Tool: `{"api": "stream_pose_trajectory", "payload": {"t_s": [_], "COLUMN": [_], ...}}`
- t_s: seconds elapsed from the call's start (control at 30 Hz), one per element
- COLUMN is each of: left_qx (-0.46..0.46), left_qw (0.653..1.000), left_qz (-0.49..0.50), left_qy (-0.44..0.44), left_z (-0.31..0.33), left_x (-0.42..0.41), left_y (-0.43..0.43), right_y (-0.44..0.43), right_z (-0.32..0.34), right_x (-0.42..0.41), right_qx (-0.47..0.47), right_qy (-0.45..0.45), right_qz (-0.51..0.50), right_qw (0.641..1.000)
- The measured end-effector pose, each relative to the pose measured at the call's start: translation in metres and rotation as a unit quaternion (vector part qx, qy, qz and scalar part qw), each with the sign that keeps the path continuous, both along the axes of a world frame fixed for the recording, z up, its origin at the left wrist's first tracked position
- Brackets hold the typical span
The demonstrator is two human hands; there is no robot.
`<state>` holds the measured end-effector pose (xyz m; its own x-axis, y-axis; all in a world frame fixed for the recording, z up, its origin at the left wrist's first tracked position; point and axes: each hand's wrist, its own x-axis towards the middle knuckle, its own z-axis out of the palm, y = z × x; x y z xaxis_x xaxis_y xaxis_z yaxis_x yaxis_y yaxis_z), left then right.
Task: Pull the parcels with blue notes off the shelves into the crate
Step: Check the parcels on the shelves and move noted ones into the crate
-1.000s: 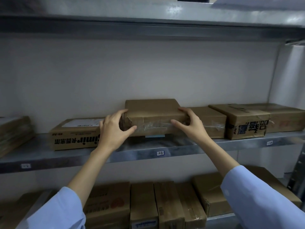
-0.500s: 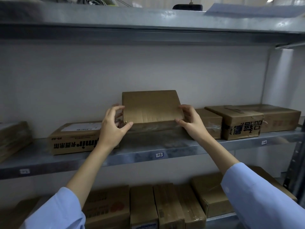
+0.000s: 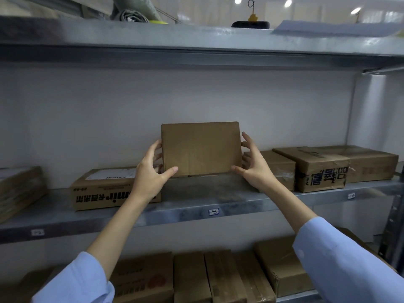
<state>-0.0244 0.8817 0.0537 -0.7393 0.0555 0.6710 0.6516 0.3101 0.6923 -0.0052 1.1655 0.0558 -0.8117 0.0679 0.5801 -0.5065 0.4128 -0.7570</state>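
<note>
Both arms are dressed in a light blue long-sleeved shirt of smooth, thin cloth. The left sleeve (image 3: pixel 74 283) ends in a loose, softly creased cuff partway along the forearm, and the right sleeve (image 3: pixel 341 265) shows a broader stretch of the same fabric, with a small pale round button (image 3: pixel 300 253) close to its cuff edge. Beyond the cuffs the forearms are bare down to the left hand (image 3: pixel 150 178) and the right hand (image 3: pixel 254 171), both bare and slender-fingered, the left thumbnail (image 3: pixel 175 169) cut short.
</note>
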Motion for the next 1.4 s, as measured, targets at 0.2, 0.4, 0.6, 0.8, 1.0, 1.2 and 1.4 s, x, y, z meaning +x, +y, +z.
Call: {"api": "stream_pose_trajectory", "payload": {"t_s": [0.2,0.4,0.6,0.8,1.0,1.2,1.4], "left_qx": [0.001,0.004,0.025,0.014,-0.021,0.001,0.001], "left_qw": [1.0,1.0,0.999,1.0,1.0,1.0,0.999], "left_qz": [0.001,0.005,-0.018,-0.009,0.015,-0.001,0.005], "left_qy": [-0.014,-0.018,-0.032,-0.021,-0.014,-0.025,-0.034], "left_z": [-0.001,-0.003,-0.005,-0.004,-0.002,-0.006,-0.007], "left_x": [-0.006,-0.009,-0.01,-0.003,-0.003,-0.004,-0.005], "left_y": [0.002,0.005,0.005,0.009,0.01,0.006,0.006], "right_y": [0.0,0.004,0.012,0.01,0.006,0.008,0.012], "right_z": [-0.001,0.002,0.001,0.002,0.003,0.001,-0.001], "right_x": [-0.001,0.003,0.004,0.008,0.012,0.013,0.01], "right_qx": [0.004,0.025,0.016,-0.001,0.066,0.037,0.0], "right_qy": [-0.01,0.003,-0.006,-0.023,-0.027,-0.036,-0.048], "right_qz": [-0.018,-0.04,-0.038,-0.016,-0.045,-0.033,-0.035], "right_qw": [1.0,0.999,0.999,1.0,0.996,0.998,0.998]}}
